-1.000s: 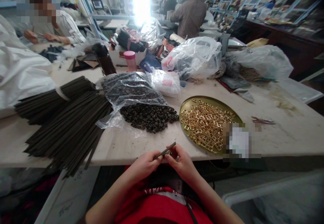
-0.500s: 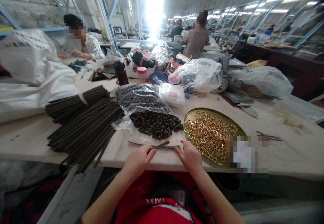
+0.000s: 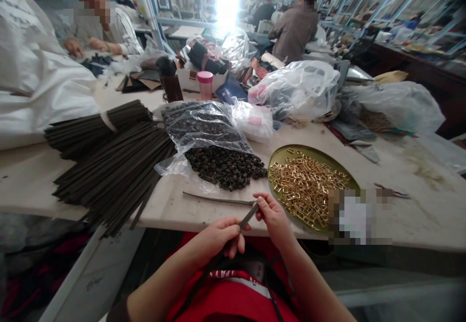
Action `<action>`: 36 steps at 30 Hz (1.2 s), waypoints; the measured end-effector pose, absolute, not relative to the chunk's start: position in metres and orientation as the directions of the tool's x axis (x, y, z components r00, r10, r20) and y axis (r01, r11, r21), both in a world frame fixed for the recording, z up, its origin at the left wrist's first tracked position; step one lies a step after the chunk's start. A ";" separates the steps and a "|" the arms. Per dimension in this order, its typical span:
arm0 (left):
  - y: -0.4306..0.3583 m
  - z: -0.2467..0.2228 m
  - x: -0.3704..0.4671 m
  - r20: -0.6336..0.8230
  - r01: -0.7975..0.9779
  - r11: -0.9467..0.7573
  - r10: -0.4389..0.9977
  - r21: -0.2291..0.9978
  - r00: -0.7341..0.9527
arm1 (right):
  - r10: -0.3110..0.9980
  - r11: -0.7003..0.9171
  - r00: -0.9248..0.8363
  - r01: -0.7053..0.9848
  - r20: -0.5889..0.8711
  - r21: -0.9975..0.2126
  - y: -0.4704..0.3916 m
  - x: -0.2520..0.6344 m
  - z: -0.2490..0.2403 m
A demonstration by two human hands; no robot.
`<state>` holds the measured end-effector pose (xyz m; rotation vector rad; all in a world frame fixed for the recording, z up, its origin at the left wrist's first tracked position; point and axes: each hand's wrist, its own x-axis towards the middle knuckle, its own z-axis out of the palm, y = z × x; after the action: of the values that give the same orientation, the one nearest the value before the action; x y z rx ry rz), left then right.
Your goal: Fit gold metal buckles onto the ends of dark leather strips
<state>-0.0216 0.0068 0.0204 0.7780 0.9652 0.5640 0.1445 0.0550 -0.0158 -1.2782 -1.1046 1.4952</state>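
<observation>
A narrow dark strap (image 3: 249, 218) runs between my two hands in front of the table's near edge. My left hand (image 3: 228, 234) is closed around its lower part. At its upper end, the fingertips of my right hand (image 3: 268, 210) pinch it; whether a small piece sits in that pinch is hidden. Another thin strap (image 3: 214, 198) lies on the table just beyond my hands. Behind it is a heap of small black loops (image 3: 225, 166), spilling from a clear plastic bag (image 3: 207, 125). To the right, a round gold tray (image 3: 280, 154) holds many gold rectangular buckles (image 3: 309, 181).
Bundled dark strips (image 3: 109, 161) spread across the table's left side, some past its edge. Pliers (image 3: 392, 192) lie at the right. Farther back stand a dark bottle (image 3: 169, 79), a pink-lidded jar (image 3: 205, 85) and plastic bags (image 3: 298, 89). A co-worker (image 3: 98, 25) sits at the far left.
The strap in my hands has come nearer to me and now slants up toward my right hand. The other strap stays on the table. The view has tilted down.
</observation>
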 end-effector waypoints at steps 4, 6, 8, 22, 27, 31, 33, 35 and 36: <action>0.011 0.013 -0.019 -0.533 -0.156 0.648 0.720 0.745 0.444 | 0.965 -0.248 -0.095 -0.040 -0.244 -0.968 0.056 0.141 -0.013; 0.013 0.010 -0.017 -0.542 -0.177 0.660 0.717 0.730 0.438 | 0.964 -0.251 -0.096 -0.032 -0.247 -0.968 0.055 0.140 -0.012; 0.015 0.008 -0.016 -0.551 -0.195 0.676 0.707 0.710 0.443 | 0.964 -0.253 -0.094 -0.020 -0.250 -0.967 0.054 0.140 -0.011; 0.016 0.008 -0.015 -0.582 -0.230 0.720 0.674 0.655 0.454 | 0.909 -0.391 -0.206 -0.114 -0.363 -0.913 0.053 0.142 -0.016; 0.011 0.009 -0.021 -0.509 -0.200 0.662 0.705 0.722 0.494 | 0.940 -0.339 -0.044 -0.240 -0.339 -0.910 0.064 0.157 -0.020; 0.007 0.015 -0.021 -0.521 -0.176 0.665 0.699 0.726 0.490 | 0.939 -0.341 -0.045 -0.257 -0.341 -0.904 0.065 0.162 -0.022; 0.006 0.017 -0.020 -0.525 -0.161 0.661 0.700 0.733 0.483 | 0.939 -0.341 -0.044 -0.262 -0.342 -0.903 0.063 0.161 -0.022; 0.004 0.018 -0.019 -0.525 -0.142 0.653 0.703 0.744 0.480 | 0.938 -0.342 -0.048 -0.265 -0.342 -0.902 0.060 0.160 -0.022; 0.003 0.019 -0.018 -0.526 -0.131 0.649 0.704 0.749 0.477 | 0.938 -0.342 -0.051 -0.266 -0.342 -0.901 0.059 0.159 -0.021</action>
<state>-0.0184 0.0031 0.0185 0.7017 0.9429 0.5640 0.1594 0.0589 -0.0214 -1.2419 -0.8150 1.5803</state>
